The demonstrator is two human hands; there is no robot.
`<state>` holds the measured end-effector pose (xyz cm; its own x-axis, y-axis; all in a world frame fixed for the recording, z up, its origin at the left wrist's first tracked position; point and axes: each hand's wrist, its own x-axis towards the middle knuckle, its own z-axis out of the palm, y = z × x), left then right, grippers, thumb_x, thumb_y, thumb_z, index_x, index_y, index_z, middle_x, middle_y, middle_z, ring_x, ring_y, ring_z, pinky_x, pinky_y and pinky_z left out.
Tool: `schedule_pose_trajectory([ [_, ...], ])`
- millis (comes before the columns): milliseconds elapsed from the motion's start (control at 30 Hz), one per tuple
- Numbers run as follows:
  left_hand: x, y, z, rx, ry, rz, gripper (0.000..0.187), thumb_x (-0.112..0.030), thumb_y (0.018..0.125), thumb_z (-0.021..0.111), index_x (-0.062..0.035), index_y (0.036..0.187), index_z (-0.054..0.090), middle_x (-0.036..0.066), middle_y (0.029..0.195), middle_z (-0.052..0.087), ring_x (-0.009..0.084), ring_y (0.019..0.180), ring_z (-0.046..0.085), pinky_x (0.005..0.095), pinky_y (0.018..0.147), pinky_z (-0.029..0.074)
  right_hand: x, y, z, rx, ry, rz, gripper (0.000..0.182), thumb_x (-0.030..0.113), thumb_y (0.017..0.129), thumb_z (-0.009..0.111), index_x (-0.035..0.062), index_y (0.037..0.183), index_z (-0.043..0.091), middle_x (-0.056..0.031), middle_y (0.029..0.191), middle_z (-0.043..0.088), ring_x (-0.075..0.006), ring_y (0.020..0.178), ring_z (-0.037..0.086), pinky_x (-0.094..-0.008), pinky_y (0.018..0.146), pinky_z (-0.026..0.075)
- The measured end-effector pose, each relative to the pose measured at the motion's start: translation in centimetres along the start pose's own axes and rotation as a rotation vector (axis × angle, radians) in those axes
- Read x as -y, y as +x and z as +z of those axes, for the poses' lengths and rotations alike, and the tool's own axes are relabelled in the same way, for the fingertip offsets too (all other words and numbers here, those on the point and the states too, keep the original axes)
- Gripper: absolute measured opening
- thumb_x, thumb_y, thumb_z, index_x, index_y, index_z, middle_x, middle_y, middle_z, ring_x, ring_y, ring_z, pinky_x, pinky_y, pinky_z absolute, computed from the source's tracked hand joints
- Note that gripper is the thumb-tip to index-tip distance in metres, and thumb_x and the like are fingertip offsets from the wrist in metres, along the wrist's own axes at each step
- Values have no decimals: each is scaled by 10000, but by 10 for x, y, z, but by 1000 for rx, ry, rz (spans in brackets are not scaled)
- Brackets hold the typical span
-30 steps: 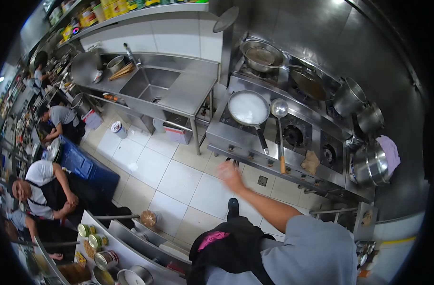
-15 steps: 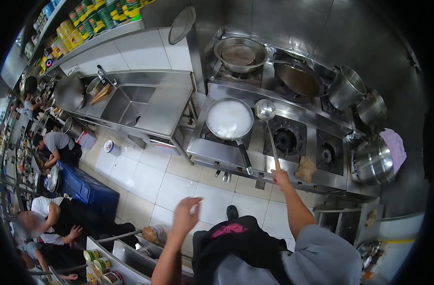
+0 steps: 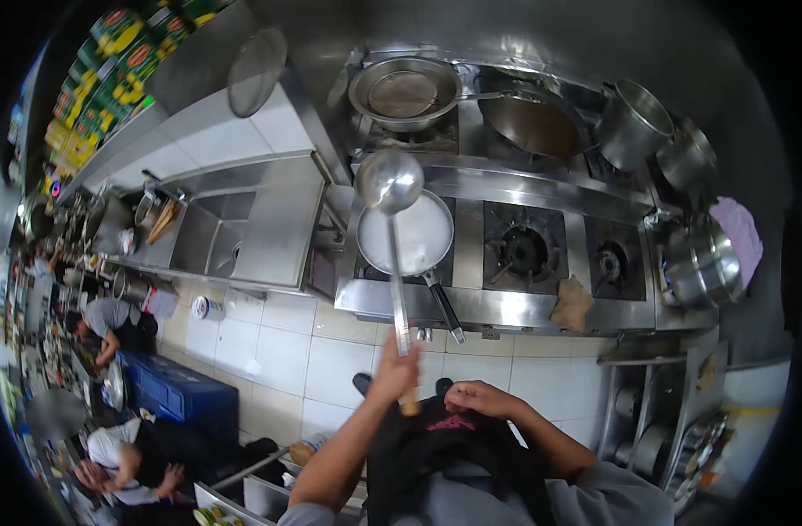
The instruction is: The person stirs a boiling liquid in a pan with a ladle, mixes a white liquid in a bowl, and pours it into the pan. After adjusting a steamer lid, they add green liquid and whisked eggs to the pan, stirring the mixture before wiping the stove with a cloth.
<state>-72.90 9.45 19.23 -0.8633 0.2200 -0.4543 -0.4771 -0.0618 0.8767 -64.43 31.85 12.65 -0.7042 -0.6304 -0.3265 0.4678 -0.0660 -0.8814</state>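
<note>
My left hand [image 3: 396, 370] is wrapped round the handle of a long metal ladle [image 3: 388, 184] with a wooden end. The ladle's bowl is raised and overlaps the far left part of a frying pan [image 3: 443, 305] in view. White, foamy-looking contents [image 3: 425, 226] fill the pan, which sits on the left front burner with its black handle toward me. My right hand [image 3: 475, 398] is closed in front of my black apron [image 3: 418, 465]; whether anything is inside it is hidden.
Two front burners [image 3: 525, 250] lie right of the pan, with a brown cloth [image 3: 573, 304] at the stove edge. Behind stand a wide pan with a strainer [image 3: 403, 92], a dark wok [image 3: 532, 123] and tall pots [image 3: 636, 127]. A sink [image 3: 210, 237] is left. Co-workers [image 3: 111, 320] work further left.
The ladle has passed from my right hand to my left and moved leftward and up over the pan. My right hand has drawn back to my apron. The view has shifted slightly.
</note>
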Motion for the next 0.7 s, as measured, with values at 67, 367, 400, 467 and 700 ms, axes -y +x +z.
schedule_pose_trajectory([
  [67, 2, 4, -72, -40, 170, 76, 429, -134, 1020, 575, -118, 1415, 409, -12, 713, 526, 73, 470, 459, 263, 393, 391, -48, 34, -13, -82, 118, 313, 409, 449, 1009, 606, 59, 1130, 617, -43, 1046, 651, -156, 983, 621, -321, 886, 513],
  [367, -59, 3, -208, 51, 1004, -17, 586, -121, 961, 627, -38, 1496, 400, 153, 940, 642, 223, 795, 638, 391, 758, 542, -194, 258, -27, -789, 1053, 391, 483, 444, 1043, 505, 113, 1390, 447, -99, 1339, 590, -308, 1177, 600, -488, 989, 491],
  [400, -77, -1, -199, 63, 924, -164, 596, -122, 962, 627, -36, 1502, 392, 120, 863, 623, 195, 704, 620, 365, 666, 531, -202, 278, -28, -796, 1075, 387, 483, 444, 1043, 505, 113, 1390, 447, -99, 1339, 590, -308, 1177, 600, -488, 989, 491],
  [467, -82, 4, -199, 96, 789, -261, 597, -115, 967, 622, -29, 1506, 380, 23, 681, 534, 110, 490, 529, 289, 444, 442, -210, 313, -33, -860, 1317, 305, 511, 461, 1055, 454, 119, 1430, 393, -102, 1408, 539, -334, 1245, 572, -515, 1027, 468],
  [700, -67, 17, -199, 218, 552, -364, 573, -102, 979, 615, -2, 1487, 368, -9, 626, 490, 93, 450, 487, 275, 407, 408, -200, 366, -33, -922, 1482, 102, 416, 469, 1037, 471, 139, 1289, 496, -78, 1313, 559, -296, 1239, 565, -489, 1015, 474],
])
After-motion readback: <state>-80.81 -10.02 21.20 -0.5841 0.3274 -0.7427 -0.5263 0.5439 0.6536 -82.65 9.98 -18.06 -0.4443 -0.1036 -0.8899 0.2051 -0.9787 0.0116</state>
